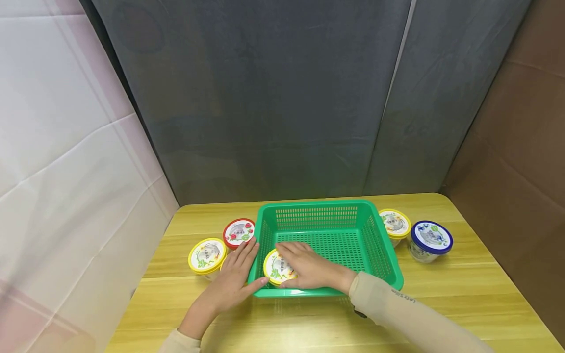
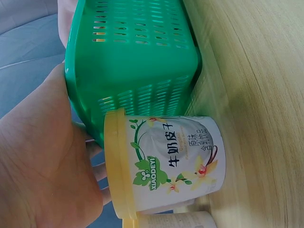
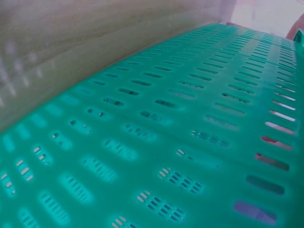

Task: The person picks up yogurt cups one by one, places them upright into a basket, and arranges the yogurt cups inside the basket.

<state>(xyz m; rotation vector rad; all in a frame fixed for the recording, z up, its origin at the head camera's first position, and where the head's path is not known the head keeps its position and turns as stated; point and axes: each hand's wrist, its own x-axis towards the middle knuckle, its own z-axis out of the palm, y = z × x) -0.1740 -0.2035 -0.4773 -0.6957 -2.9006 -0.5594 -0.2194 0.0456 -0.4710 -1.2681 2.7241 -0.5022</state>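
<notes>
A green plastic basket (image 1: 318, 292) with slotted walls stands on the table. Inside its front left corner is a yellow-lidded cup (image 1: 277, 268), which my right hand (image 1: 311, 268) grips from the right side, thumb toward the front. My left hand (image 1: 234, 280) rests along the basket's left rim with its fingers stretched out and the thumb at the front corner. Close under that hand, in the left wrist view, a white cup with a yellow lid (image 2: 171, 161) stands beside the basket. The right wrist view shows only the basket wall (image 3: 156, 123) up close; the hand is hidden there.
Left of the basket are another yellow-lidded cup (image 1: 207, 256) and a red-lidded cup (image 1: 239, 232). On the right stand a yellow-lidded cup (image 1: 395, 223) and a blue-lidded cup (image 1: 430, 239). A dark grey panel (image 1: 273, 108) rises behind the wooden table (image 1: 468, 289).
</notes>
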